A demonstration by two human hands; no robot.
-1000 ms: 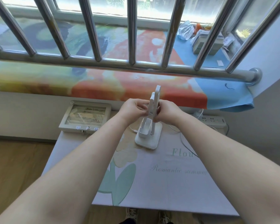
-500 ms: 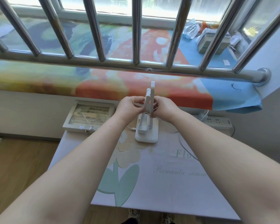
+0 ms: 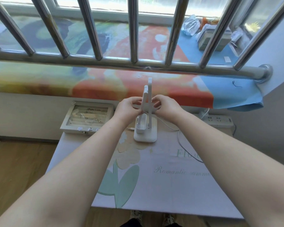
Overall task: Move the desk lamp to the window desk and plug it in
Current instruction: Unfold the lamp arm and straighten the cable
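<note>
Both hands meet at the lamp's folded stem: my left hand pinches it from one side, my right hand grips it from the other. From the head camera I see the white desk lamp standing upright on the desk below the window bars. Its white cable trails toward the power strip. Just beside my left wrist sits a glass-lidded box.

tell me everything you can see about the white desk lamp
The desk lamp is all white, plastic by its look. A square flat base with a small open cup sits on the desk. Two slim flat bars rise upright, folded close together. The left hand and right hand pinch the bars from either side. No light shows.
</note>
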